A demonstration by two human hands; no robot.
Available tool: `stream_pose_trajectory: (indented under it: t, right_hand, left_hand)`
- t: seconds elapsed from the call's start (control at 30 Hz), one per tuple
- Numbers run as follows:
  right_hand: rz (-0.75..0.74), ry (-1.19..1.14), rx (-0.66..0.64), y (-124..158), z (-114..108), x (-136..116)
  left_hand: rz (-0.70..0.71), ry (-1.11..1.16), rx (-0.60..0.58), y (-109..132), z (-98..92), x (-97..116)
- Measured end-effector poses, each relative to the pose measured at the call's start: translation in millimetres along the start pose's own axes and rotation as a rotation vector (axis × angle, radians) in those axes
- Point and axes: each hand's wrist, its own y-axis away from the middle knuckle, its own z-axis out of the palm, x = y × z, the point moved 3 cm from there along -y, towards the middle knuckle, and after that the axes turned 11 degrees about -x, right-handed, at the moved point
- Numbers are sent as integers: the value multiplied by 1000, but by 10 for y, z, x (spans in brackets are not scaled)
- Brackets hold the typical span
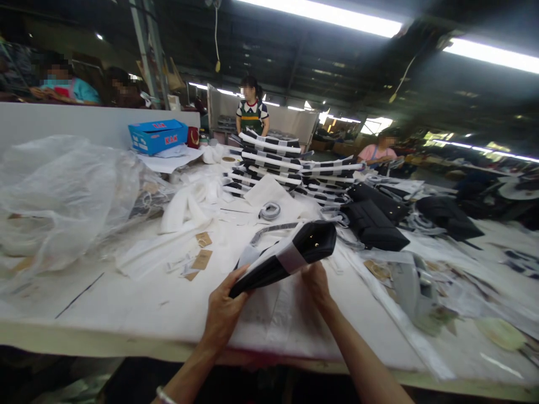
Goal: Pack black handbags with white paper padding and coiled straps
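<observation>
Above the near part of the table, a black bag (pixel 314 242) is held tilted, its right end higher. A pale wrapping band goes around its middle, and white padding shows along its upper side. My left hand (pixel 225 306) is closed on the lower left end, thumb on top. Under the right part, my right hand (pixel 316 285) grips the bag from below, its fingertips partly hidden. A grey wrapped strap (pixel 273 227) lies behind the bag. Clear plastic film (pixel 280 314) hangs or lies below it; which, I cannot tell.
Stacked wrapped black bags (pixel 269 163) stand at the back, with loose black bags (pixel 374 221) to the right. Clear plastic (pixel 71 185) is heaped left, near a blue box (pixel 158 137). Brown tags (pixel 202 259) and a tape dispenser (pixel 415 289) lie on the table. Several people work beyond.
</observation>
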Motion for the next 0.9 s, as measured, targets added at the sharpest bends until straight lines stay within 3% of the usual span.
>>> stream_pose_trajectory:
  t: [0.1,0.3,0.4,0.47,0.53,0.63,0.7,0.8,0.9]
  right_hand:
    - [85,54,8,184,-16,90]
    - [-426,74,-117,285,250,-429]
    - [-490,56,-118,354,243,-544]
    - [-536,57,-109,556,201,-550]
    - [-693,47,-127,888,144,-574]
    - [-1004,30,-123,1417,-28,-687]
    - [-1103,52,-82,1607,-212,-790]
    - [-1030,78,9,1531,-546,-884]
    - [-772,32,131,1128,-842,-786]
  left_hand:
    - [-11,18,3,-8,-7,-7]
    - [15,-40,-15,8,20,17]
    - [70,-98,-34,37,57,-9]
    - [122,-145,-48,57,86,-55]
    - [205,-207,-54,74,118,-95]
    - [417,-351,-70,93,179,-84]
    - [583,-456,-93,104,235,-28]
    - [772,-566,-148,112,337,71]
    - [838,-604,-216,116,443,128]
